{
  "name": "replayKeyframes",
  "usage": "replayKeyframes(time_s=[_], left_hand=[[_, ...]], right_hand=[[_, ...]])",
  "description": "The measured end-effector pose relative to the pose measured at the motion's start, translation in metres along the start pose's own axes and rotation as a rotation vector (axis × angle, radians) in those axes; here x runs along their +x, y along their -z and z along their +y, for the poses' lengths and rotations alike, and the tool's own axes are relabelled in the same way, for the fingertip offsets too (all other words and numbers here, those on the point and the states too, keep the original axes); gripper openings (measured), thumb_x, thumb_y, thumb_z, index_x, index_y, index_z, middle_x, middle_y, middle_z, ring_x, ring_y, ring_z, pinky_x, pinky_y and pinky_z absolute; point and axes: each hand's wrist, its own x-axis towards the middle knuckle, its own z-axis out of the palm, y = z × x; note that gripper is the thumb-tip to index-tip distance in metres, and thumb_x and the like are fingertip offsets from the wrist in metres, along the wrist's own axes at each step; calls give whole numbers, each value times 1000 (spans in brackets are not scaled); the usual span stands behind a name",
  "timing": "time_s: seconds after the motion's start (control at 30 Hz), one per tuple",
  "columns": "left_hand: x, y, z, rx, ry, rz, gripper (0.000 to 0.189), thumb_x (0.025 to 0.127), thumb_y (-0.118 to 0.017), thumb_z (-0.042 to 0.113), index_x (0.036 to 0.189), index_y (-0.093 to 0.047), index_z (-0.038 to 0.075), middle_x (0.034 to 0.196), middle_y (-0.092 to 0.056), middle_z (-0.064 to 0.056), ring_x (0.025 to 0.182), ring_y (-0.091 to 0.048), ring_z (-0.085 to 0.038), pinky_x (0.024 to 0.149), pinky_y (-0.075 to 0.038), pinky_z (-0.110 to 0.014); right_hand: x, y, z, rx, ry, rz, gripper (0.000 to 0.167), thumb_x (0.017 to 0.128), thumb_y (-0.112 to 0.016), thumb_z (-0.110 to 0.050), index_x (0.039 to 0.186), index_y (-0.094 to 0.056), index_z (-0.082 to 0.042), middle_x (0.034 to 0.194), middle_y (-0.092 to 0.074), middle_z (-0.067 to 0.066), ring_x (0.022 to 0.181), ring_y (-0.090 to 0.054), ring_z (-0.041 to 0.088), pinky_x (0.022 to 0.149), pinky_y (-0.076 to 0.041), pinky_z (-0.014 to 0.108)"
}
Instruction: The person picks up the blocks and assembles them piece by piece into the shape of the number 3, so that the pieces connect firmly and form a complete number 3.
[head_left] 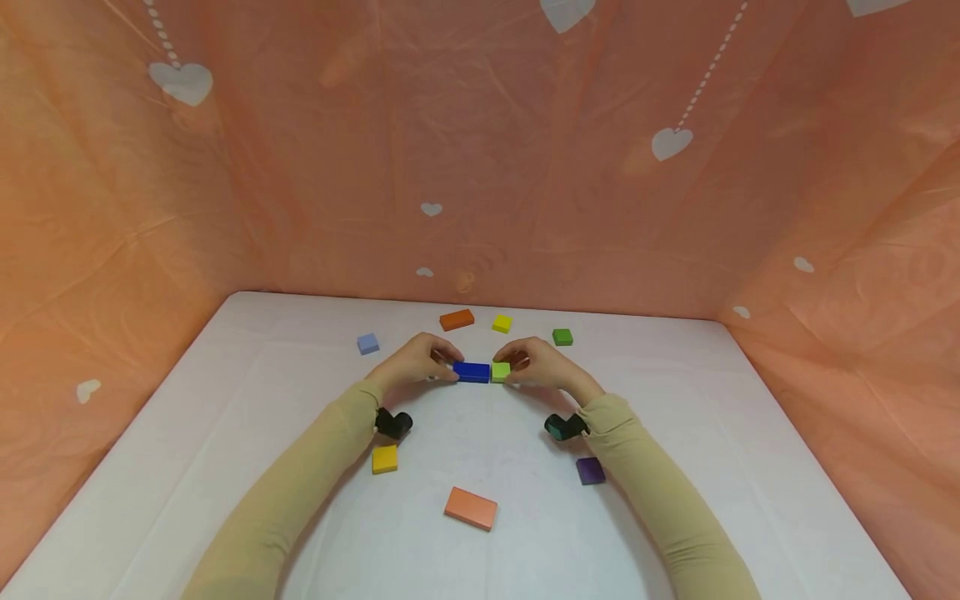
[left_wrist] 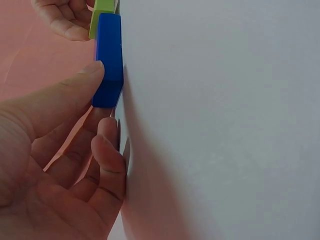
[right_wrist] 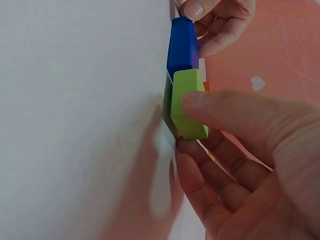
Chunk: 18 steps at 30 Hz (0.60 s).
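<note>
My left hand (head_left: 417, 362) pinches the left end of a long blue block (head_left: 472, 372) between thumb and fingers. From the other side my right hand (head_left: 543, 365) pinches a short lime-green block (head_left: 501, 372). The two blocks lie end to end in a row, with only a thin line between them in the head view. In the left wrist view the thumb presses the near face of the blue block (left_wrist: 109, 55). The right wrist view has the thumb on the face of the lime-green block (right_wrist: 189, 107), fingers behind and below it.
Behind the hands lie an orange block (head_left: 457, 320), a yellow block (head_left: 502, 323), a green block (head_left: 562, 337) and a light blue block (head_left: 368, 343). Nearer are a golden-yellow block (head_left: 385, 459), a purple block (head_left: 590, 471) and a salmon block (head_left: 471, 508), all on the white table (head_left: 750, 467).
</note>
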Motion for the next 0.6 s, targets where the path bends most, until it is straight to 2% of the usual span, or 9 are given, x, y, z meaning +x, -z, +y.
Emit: replayKeyframes(time_s=[0.3, 0.6], left_hand=[[1, -1, 1, -3, 10, 2, 28, 83, -76, 12, 110, -70, 9, 100, -64, -3, 92, -54, -23, 79, -48, -30], [0, -1, 2, -6, 1, -1, 28, 83, -76, 12, 110, -70, 10, 100, -65, -2, 94, -54, -23, 84, -47, -33]], right_hand=[[-1, -1, -5, -23, -16, 10, 33, 80, -75, 1, 111, -67, 0, 106, -66, 8, 94, -59, 21, 83, -51, 31], [-2, -2, -2, -64, -22, 11, 33, 81, -75, -2, 112, -67, -1, 106, -66, 7, 95, -59, 21, 87, -48, 34]])
